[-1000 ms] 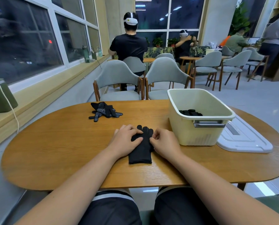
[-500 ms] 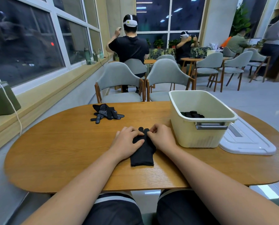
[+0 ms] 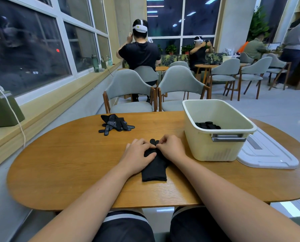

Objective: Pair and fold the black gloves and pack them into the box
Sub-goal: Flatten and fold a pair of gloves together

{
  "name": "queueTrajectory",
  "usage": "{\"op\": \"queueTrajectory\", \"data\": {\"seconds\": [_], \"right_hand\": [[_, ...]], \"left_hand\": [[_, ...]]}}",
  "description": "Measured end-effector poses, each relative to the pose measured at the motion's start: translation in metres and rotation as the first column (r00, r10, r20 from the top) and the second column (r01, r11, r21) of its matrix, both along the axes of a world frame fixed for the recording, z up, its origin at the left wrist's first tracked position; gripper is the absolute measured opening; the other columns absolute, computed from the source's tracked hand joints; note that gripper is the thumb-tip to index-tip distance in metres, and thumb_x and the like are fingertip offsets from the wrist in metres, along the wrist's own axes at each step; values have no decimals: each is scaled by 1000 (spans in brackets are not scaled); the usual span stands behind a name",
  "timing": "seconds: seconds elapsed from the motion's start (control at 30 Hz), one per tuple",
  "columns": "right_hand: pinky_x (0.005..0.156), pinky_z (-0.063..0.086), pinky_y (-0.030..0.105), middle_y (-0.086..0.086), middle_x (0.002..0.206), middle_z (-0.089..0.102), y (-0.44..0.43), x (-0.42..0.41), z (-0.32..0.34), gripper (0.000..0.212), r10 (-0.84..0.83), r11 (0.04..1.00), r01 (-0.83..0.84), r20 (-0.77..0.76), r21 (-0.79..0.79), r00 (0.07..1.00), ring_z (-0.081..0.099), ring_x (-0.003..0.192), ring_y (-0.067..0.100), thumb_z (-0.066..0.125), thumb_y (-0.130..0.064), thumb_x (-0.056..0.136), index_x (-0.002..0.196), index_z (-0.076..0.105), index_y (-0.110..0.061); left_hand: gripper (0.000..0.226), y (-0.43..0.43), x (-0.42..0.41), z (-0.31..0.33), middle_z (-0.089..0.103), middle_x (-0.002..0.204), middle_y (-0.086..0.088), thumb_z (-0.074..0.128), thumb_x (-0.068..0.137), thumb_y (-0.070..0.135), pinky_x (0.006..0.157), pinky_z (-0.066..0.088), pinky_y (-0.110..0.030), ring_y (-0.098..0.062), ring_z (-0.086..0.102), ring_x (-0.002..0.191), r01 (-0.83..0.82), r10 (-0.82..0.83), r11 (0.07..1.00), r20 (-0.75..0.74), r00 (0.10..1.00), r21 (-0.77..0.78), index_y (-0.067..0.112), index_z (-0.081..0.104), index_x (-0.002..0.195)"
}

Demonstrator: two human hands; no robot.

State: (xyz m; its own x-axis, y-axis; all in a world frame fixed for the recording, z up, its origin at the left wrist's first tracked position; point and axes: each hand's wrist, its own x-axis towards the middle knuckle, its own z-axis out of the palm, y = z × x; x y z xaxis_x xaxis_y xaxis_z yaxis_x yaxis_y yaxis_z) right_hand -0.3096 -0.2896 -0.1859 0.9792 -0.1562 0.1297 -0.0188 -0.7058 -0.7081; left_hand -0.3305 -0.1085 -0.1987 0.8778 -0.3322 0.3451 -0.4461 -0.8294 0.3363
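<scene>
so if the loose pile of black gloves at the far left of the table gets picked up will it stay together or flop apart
Likely flop apart: the loose gloves lie crumpled, fingers splayed in different directions, unfolded. They look like thin knit, so probably light and limp. The dotted palms may grip the table slightly if pushed.

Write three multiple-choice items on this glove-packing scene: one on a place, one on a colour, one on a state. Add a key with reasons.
1. Where is the loose glove pile?
A. far left of the table
B. inside the box
C. on the lid

2. What colour is the box?
A. blue
B. cream
C. red

3. What state is the box in?
A. shut
B. open, empty
C. open, holding gloves

Key: 1 A, it lies on the wood beyond the left hand. 2 B, pale cream walls. 3 C, the lid lies beside it and black gloves show inside.
</scene>
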Motion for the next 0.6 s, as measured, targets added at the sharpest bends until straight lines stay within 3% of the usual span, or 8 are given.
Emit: {"op": "queueTrajectory", "data": {"seconds": [0.33, 0.6], "right_hand": [[74, 59, 37, -1, 79, 72, -5, -2, -5, 10, -59, 993, 51, 70, 111, 996, 68, 79, 19, 66, -16, 92, 84, 71, -20], [71, 55, 33, -5, 86, 70, -4, 0, -9, 5, -7, 998, 12, 94, -56, 996, 66, 83, 17, 70, -27, 99, 96, 71, -23]], "left_hand": [[35, 1, -2, 2, 57, 128, 23, 60, 102, 54, 101, 30, -33, -5, 43, 126, 5, -5, 1000, 11, 1000, -8, 42, 69, 133], [38, 1, -4, 3, 57, 132, 24, 58, 102, 56, 101, 28, -33, -5, 43, 128, 0, 0, 1000, -3, 1000, 3, 42, 68, 136]]}}
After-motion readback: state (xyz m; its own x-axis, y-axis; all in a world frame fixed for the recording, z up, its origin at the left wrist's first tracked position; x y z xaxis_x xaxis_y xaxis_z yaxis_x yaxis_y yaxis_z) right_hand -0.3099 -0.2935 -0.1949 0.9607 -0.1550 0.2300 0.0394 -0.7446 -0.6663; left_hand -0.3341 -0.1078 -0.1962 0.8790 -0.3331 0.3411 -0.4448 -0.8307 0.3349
